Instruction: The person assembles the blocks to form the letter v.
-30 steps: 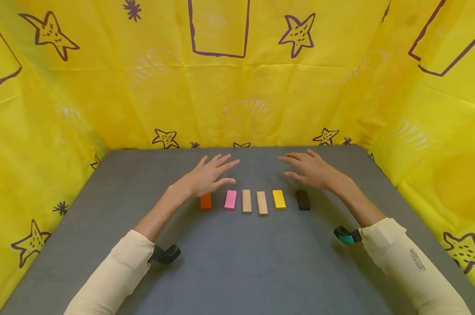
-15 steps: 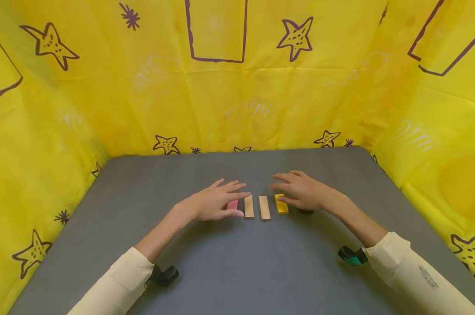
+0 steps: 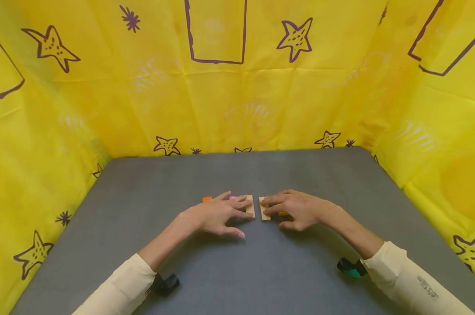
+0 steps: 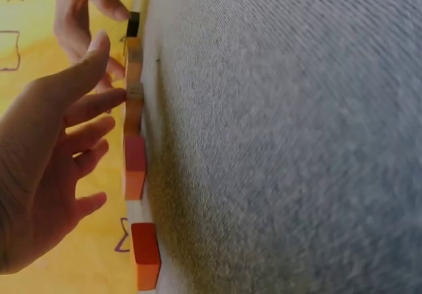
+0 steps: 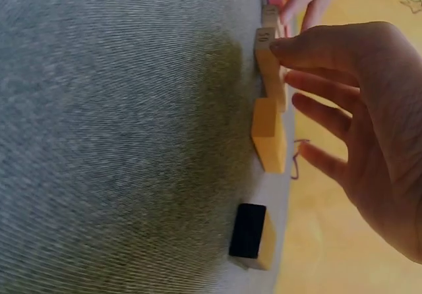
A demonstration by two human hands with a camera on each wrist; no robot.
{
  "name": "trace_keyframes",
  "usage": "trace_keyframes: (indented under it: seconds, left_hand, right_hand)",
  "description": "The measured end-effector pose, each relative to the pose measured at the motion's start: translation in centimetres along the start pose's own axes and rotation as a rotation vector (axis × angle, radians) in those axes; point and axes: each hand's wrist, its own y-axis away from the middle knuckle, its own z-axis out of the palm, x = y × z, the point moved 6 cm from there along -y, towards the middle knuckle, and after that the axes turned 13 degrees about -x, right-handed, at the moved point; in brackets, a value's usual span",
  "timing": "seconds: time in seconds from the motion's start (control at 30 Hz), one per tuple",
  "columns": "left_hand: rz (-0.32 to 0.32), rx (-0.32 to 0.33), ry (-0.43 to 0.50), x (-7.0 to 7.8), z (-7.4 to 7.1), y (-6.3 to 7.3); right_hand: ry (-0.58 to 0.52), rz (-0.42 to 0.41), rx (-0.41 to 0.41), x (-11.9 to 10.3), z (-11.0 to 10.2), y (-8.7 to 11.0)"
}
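Note:
Two plain wooden blocks lie side by side with a narrow gap, the left block [image 3: 250, 203] and the right block [image 3: 265, 216]. My left hand [image 3: 219, 215] reaches from the left, its extended fingertips at the left wooden block, thumb apart. From the other side my right hand [image 3: 302, 209] has its fingertips over the right wooden block, fingers loosely bent. Partly under my left hand are a pink block [image 4: 135, 155] and, further left, an orange block [image 4: 146, 248]. A yellow block [image 5: 265, 126] and a black block [image 5: 248, 231] sit beneath my right hand; the head view hides the black one.
The blocks form a row across the grey table [image 3: 237, 271]. Yellow cloth [image 3: 218, 105] with starfish drawings hangs at the back and both sides. Dark devices are strapped at the left wrist [image 3: 166, 284] and right wrist [image 3: 351, 267].
Both hands have come down and nearer to me, from above and behind the row onto the middle wooden blocks. The head view has tilted slightly. The blocks show no clear movement.

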Motion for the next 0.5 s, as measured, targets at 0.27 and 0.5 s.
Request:
trace_keyframes:
  seconds: [0.27,0.5]
  left_hand:
    - [-0.001,0.01,-0.031,0.45,0.52,-0.4]
    - [0.003,0.036,-0.079,0.36,-0.07,-0.42]
  right_hand:
    - [0.029,0.03,0.015,-0.1,0.77,-0.15]
    - [0.168,0.065,0.058,-0.25,0.45,-0.55]
